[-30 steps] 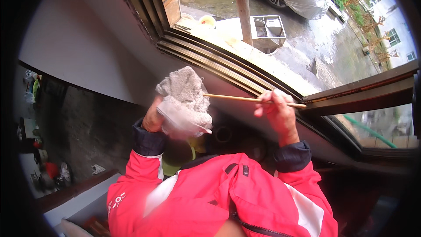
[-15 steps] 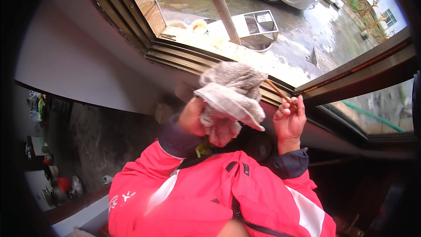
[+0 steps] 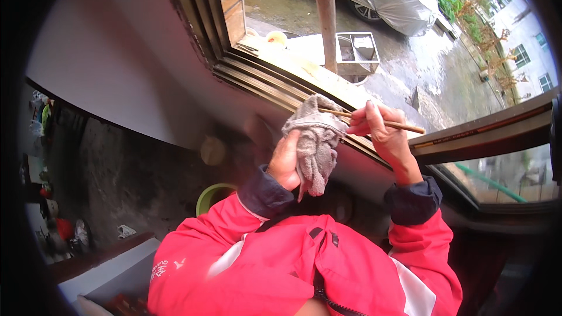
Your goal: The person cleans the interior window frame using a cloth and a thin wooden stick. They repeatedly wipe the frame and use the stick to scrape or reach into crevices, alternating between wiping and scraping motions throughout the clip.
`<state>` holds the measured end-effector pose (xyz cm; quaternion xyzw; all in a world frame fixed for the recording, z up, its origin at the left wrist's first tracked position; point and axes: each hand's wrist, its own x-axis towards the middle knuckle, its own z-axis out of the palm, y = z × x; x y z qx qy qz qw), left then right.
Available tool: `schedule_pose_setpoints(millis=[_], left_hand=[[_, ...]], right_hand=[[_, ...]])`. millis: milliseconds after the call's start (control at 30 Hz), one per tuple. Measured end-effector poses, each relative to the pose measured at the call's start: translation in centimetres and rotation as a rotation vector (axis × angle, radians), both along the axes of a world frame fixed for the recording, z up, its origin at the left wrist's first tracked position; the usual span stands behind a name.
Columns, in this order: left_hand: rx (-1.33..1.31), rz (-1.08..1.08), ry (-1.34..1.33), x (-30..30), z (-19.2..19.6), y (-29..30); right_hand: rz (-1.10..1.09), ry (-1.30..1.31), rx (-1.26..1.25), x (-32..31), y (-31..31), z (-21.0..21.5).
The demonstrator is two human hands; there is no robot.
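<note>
My left hand [image 3: 285, 161] is closed around a bunched grey-beige cloth [image 3: 317, 155] whose loose end hangs down. In my right hand [image 3: 383, 131], a thin brown wooden stick [image 3: 404, 125] is gripped between thumb and fingers. The stick's left end meets the top of the cloth; whether it is wrapped inside or lies behind cannot be made out. Both hands are raised just in front of the window sill track [image 3: 257, 85], a set of brownish metal grooves running diagonally.
An open window sash [image 3: 486, 131] stands at the right. Outside are a wooden post [image 3: 325, 17], a white frame-like box [image 3: 357, 52] and a car under a silver cover [image 3: 392, 0]. A green basin [image 3: 212, 196] sits low by my left arm.
The cloth has been gathered tighter and hangs narrower in my left hand. My right hand has moved up and its stick now lies nearly level, reaching the cloth. The view has shifted.
</note>
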<state>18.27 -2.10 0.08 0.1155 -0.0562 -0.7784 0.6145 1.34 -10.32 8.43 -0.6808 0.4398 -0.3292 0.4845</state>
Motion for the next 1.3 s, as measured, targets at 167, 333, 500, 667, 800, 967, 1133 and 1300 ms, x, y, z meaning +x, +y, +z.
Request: schedule_pose_setpoints(millis=[167,333,500,667,800,967,1133,1300], left_hand=[[0.007,0.243,0.009,5.4,-1.2,-1.6],[0.098,0.508,-0.041,10.2,-1.1,-3.7],[0.057,0.631,-0.18,14.9,-2.2,-4.9],[0.218,0.513,-0.181,14.1,1.3,2.2],[-0.003,0.419,-0.332,11.8,0.9,3.9],[-0.216,0.207,-0.263,7.6,3.6,0.8],[-0.05,0.256,-0.358,5.4,3.4,-3.4],[-0.035,0.301,-0.275,6.5,2.3,-3.0]], right_hand=[[0.137,-0.088,0.047,9.0,-3.8,-0.8],[0.184,-0.2,-0.005,16.8,-5.3,-2.2],[0.121,-0.383,-0.045,20.9,-5.0,-4.0],[0.023,-0.668,0.459,16.8,-0.5,-4.2],[0.066,-0.811,0.469,12.6,1.0,-4.8],[-0.128,-0.848,0.343,4.7,0.2,-5.2],[-0.181,-0.479,0.076,2.6,-0.7,-2.2],[0.092,-0.084,-0.001,5.9,-3.9,-1.9]])
